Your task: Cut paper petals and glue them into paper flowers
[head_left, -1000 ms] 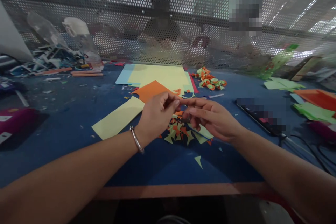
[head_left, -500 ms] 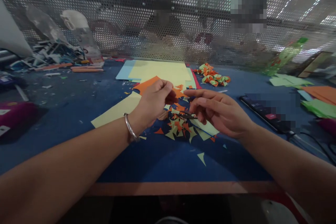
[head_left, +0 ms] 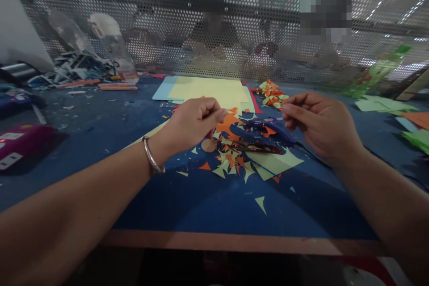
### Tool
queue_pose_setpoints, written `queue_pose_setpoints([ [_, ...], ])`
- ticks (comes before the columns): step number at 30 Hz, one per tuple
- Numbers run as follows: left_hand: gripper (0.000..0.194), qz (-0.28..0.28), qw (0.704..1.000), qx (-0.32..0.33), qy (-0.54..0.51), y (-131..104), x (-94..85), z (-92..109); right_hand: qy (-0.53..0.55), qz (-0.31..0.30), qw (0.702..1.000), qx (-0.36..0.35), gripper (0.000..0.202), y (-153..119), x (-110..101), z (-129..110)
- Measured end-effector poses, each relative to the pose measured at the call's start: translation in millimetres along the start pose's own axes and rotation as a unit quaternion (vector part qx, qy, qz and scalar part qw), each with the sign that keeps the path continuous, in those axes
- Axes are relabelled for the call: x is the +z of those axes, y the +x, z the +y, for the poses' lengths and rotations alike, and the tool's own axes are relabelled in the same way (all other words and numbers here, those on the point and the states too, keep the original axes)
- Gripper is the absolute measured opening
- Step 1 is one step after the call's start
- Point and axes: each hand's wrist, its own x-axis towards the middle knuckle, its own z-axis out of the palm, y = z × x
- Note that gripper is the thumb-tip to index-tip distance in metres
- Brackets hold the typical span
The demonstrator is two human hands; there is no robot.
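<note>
My left hand (head_left: 197, 120), a silver bangle on its wrist, is closed in a pinch over the blue table; whatever its fingertips hold cannot be made out. Right of it are a cut-up orange paper (head_left: 228, 126) and a small tan disc (head_left: 209, 145). My right hand (head_left: 318, 125) is pinched too, its fingertips beside a pile of orange and green paper pieces (head_left: 270, 91); what it holds is too small to name. Between the hands lie a purple glue gun (head_left: 268, 124) with a cable and scissors (head_left: 259, 147) over paper scraps (head_left: 231, 161).
Stacked yellow and blue sheets (head_left: 208, 89) lie in front of a perforated metal screen (head_left: 161, 18). A clear bottle (head_left: 115, 49), a heap of blue-white scraps (head_left: 72, 71) and a magenta box (head_left: 25, 145) stand left. On the right are a green bottle (head_left: 378, 71) and more coloured paper (head_left: 385, 103).
My right hand has moved right and away from my left hand, uncovering the glue gun and more of the scissors. It now hides the phone. The view has shifted slightly.
</note>
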Motion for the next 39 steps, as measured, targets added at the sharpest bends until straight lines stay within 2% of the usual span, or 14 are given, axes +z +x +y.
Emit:
queue_pose_setpoints([
  [2, 0.028, -0.037, 0.999, 0.008, -0.004, -2, -3.0, 3, -0.034, 0.012, 0.999, -0.012, 0.015, 2, -5, -1],
  [6, 0.043, -0.183, 0.983, 0.027, -0.020, -6, -10.3, 8, -0.172, -0.009, 0.985, -0.026, 0.019, 8, -11, 5],
  [9, 0.028, -0.204, 0.978, 0.046, -0.004, -6, -11.7, 6, -0.273, -0.053, 0.959, -0.050, 0.016, 15, -16, 14],
  [11, 0.022, -0.190, 0.981, 0.046, 0.004, -5, -10.1, 1, -0.325, -0.085, 0.940, -0.063, 0.012, 18, -18, 20],
  [15, 0.036, -0.123, 0.989, 0.034, 0.080, -3, -4.6, -4, -0.408, -0.138, 0.901, -0.052, 0.009, 19, -20, 26],
  [18, 0.029, -0.074, 0.991, 0.037, 0.109, -3, -0.5, -4, -0.456, -0.139, 0.877, -0.058, 0.009, 18, -23, 27],
  [21, 0.019, -0.054, 0.994, 0.023, 0.092, -5, 4.1, -4, -0.483, -0.136, 0.864, -0.047, 0.012, 19, -28, 30],
  [26, 0.018, -0.022, 0.997, 0.017, 0.072, -7, 13.6, -4, -0.468, -0.146, 0.871, -0.027, 0.020, 21, -29, 31],
  [31, 0.015, 0.024, 0.989, 0.070, 0.131, -9, 22.6, 2, -0.443, -0.116, 0.888, -0.043, 0.018, 13, -16, 17],
  [35, 0.023, 0.059, 0.968, 0.116, 0.215, -7, 26.8, 1, -0.408, -0.087, 0.905, -0.088, 0.017, 0, -4, 3],
  [39, 0.038, 0.085, 0.935, 0.138, 0.316, -7, 26.7, 0, -0.378, -0.077, 0.915, -0.117, 0.018, -10, 4, -4],
])
